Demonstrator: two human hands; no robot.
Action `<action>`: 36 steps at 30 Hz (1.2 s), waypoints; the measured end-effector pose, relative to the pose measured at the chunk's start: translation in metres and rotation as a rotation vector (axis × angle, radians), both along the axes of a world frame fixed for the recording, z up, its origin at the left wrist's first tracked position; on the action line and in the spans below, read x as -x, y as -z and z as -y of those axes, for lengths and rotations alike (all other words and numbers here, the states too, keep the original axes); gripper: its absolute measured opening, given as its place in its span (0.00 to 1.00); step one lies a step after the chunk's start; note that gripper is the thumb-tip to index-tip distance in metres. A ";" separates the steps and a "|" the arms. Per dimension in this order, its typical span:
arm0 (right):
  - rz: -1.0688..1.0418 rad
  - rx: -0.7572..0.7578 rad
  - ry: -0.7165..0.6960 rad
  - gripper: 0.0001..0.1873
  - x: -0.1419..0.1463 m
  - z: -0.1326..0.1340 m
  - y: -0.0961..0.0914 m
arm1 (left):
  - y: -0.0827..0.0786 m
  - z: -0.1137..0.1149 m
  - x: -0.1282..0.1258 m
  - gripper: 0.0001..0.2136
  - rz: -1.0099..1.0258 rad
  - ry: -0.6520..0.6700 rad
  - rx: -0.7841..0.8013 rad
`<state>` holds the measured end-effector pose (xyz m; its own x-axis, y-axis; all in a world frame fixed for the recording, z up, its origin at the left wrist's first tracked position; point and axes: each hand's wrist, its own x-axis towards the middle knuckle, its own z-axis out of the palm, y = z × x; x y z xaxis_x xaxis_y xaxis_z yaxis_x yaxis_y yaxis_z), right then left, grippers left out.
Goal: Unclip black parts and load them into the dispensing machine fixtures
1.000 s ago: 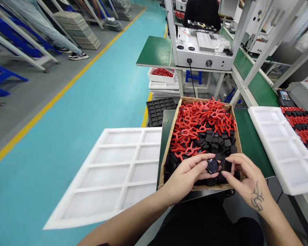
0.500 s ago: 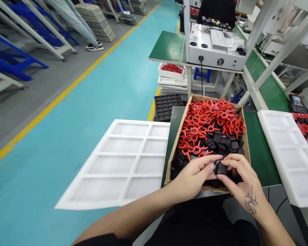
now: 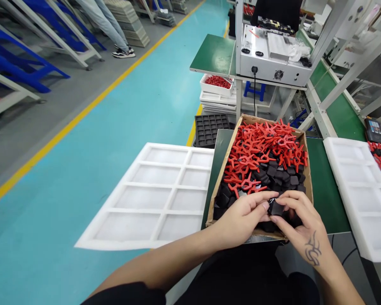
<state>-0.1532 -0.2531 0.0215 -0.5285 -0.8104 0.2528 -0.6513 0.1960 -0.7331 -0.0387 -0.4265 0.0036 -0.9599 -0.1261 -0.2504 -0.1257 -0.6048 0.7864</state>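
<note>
Between my two hands is a small black block-shaped part (image 3: 276, 209), with a glossy dark bit at its left end. My left hand (image 3: 244, 216) pinches that left end between thumb and fingers. On the other side, the fingertips and thumb of my right hand (image 3: 300, 216) close on the block's right side. Both hands are over the near edge of a cardboard box (image 3: 222, 163). Red clip-shaped plastic pieces (image 3: 257, 146) are heaped in its far part, and black blocks (image 3: 282, 176) lie in the near part. My fingers partly cover the held part.
A white divided tray (image 3: 152, 186) sticks out left of the box over the blue floor. Another white tray (image 3: 352, 186) lies to the right. Ahead are a white machine (image 3: 269, 63), a black tray (image 3: 209, 129) and a white bin of red pieces (image 3: 216, 87). A person's legs (image 3: 109, 25) show far left.
The whole view has shifted slightly, so the scene appears a little further right. Both hands keep their pinch on the black part with hardly any visible change.
</note>
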 end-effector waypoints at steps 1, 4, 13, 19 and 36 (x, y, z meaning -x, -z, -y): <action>-0.001 -0.001 0.000 0.14 0.000 0.000 0.000 | 0.000 0.000 0.000 0.21 -0.001 0.001 0.002; -0.004 0.001 0.006 0.13 0.000 0.000 -0.001 | -0.001 0.000 0.000 0.20 -0.004 0.004 0.011; -0.032 0.016 -0.011 0.16 0.000 0.001 0.001 | 0.000 0.000 0.001 0.19 -0.005 -0.002 0.003; -0.029 0.008 -0.017 0.15 0.001 0.000 0.000 | -0.001 0.000 0.001 0.20 0.003 -0.003 -0.009; -0.082 0.046 0.015 0.14 0.015 0.007 -0.026 | -0.015 0.000 0.001 0.23 0.056 -0.014 -0.011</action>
<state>-0.1683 -0.2602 0.0472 -0.5168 -0.7891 0.3320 -0.7064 0.1739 -0.6861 -0.0394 -0.4264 0.0190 -0.9426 -0.1358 -0.3051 -0.1611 -0.6154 0.7716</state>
